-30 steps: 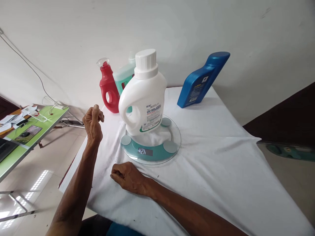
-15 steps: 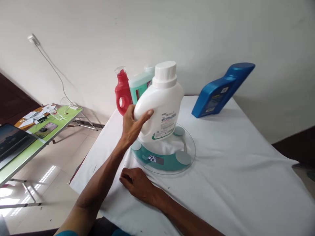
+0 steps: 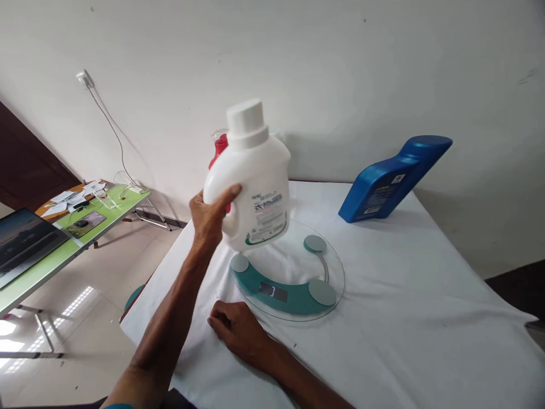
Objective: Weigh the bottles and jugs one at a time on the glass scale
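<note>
My left hand [image 3: 209,218] grips the handle of a white laundry detergent bottle [image 3: 266,176], its thumb across the bottle's side. The bottle is held up in the air, tilted slightly left, above a round glass bathroom scale [image 3: 285,304]. A short, hard-to-read figure lights the scale's display. Just in front of the scale, my right hand [image 3: 238,326] rests on the white cloth with its fingers curled into a loose fist; nothing shows in it. Behind the white bottle, a red bottle [image 3: 219,149] is mostly hidden.
A blue bottle [image 3: 378,190] with a slanted neck stands at the back right of the white-clothed table [image 3: 409,295]. Off to the left, a green-topped table [image 3: 119,204] carries papers and a laptop [image 3: 25,238]. A wall [image 3: 332,85] rises directly behind.
My left hand has lifted the white bottle left and away from the scale, now covering most of the bottles behind. The display figures have changed. My right hand stays in place.
</note>
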Demonstrator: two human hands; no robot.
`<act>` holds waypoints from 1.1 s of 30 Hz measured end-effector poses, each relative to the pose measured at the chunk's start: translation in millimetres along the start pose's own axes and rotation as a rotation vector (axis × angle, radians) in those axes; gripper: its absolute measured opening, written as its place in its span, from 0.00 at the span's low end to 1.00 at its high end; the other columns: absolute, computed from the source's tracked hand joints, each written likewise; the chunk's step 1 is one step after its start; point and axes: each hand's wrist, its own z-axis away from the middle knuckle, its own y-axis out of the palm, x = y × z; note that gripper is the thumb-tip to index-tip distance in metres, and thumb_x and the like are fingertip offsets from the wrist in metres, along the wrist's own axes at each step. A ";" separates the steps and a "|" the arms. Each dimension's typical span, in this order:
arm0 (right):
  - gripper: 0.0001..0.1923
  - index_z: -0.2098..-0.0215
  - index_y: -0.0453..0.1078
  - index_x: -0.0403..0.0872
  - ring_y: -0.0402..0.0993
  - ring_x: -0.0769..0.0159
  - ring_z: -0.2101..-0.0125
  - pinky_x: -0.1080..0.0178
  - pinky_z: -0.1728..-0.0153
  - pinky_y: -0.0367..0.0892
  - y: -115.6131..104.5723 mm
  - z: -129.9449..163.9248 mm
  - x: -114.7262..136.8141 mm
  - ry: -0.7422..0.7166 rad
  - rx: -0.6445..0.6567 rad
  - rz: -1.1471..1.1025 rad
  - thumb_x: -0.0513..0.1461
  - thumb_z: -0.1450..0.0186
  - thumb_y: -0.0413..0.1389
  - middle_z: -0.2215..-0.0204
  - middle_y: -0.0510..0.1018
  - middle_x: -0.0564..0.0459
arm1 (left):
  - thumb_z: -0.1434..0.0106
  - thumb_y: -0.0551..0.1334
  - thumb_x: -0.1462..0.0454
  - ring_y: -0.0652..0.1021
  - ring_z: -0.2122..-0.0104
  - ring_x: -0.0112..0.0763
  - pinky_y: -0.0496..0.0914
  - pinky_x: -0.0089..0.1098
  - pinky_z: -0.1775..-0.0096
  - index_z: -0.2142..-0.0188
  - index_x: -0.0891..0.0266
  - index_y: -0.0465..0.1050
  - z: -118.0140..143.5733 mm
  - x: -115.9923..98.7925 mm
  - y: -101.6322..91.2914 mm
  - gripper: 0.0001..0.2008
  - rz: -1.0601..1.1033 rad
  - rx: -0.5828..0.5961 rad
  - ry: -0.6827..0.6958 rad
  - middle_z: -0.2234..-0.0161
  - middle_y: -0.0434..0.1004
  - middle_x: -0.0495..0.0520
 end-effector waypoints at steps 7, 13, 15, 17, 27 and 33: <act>0.10 0.72 0.66 0.49 0.65 0.69 0.77 0.64 0.70 0.57 1.3 -2.2 -0.7 -0.002 0.004 -0.041 0.32 0.33 0.57 0.80 0.70 0.61 | 0.54 0.78 0.48 0.67 0.79 0.23 0.62 0.29 0.78 0.72 0.62 0.77 -32.4 -10.6 -62.9 0.23 -0.123 -0.142 0.134 0.79 0.69 0.46; 0.10 0.72 0.65 0.49 0.61 0.70 0.78 0.65 0.73 0.55 2.6 -2.0 -2.1 -0.024 -0.012 -0.075 0.34 0.33 0.57 0.80 0.67 0.61 | 0.57 0.78 0.49 0.73 0.76 0.30 0.69 0.32 0.74 0.72 0.62 0.77 -38.6 27.0 -81.3 0.22 -0.136 -0.222 0.066 0.77 0.74 0.50; 0.10 0.72 0.66 0.49 0.60 0.70 0.78 0.65 0.74 0.55 3.0 -1.7 -2.2 -0.023 -0.011 -0.076 0.34 0.33 0.57 0.80 0.67 0.61 | 0.57 0.78 0.49 0.74 0.75 0.33 0.70 0.33 0.74 0.73 0.61 0.76 -41.0 42.5 -81.4 0.23 -0.159 -0.228 0.038 0.77 0.75 0.51; 0.09 0.71 0.67 0.48 0.62 0.71 0.78 0.66 0.73 0.56 3.1 -1.7 -1.8 -0.023 -0.018 -0.069 0.34 0.33 0.57 0.79 0.69 0.60 | 0.55 0.78 0.48 0.73 0.75 0.33 0.69 0.34 0.74 0.72 0.61 0.75 -44.5 57.5 -81.1 0.23 -0.201 -0.237 0.022 0.78 0.73 0.52; 0.06 0.70 0.70 0.47 0.70 0.70 0.75 0.69 0.71 0.61 -0.8 -2.0 7.1 0.040 -0.024 -0.058 0.37 0.35 0.61 0.76 0.74 0.57 | 0.41 0.66 0.36 0.77 0.54 0.46 0.75 0.49 0.50 0.53 0.59 0.71 -44.8 47.0 -76.3 0.33 -0.532 -0.392 0.537 0.54 0.75 0.58; 0.06 0.68 0.70 0.49 0.73 0.67 0.71 0.68 0.68 0.64 1.9 -5.4 5.8 0.100 0.027 0.032 0.40 0.34 0.62 0.72 0.79 0.56 | 0.35 0.71 0.51 0.78 0.50 0.44 0.74 0.48 0.47 0.46 0.57 0.70 -9.0 8.2 47.2 0.23 -0.482 0.106 0.863 0.49 0.76 0.59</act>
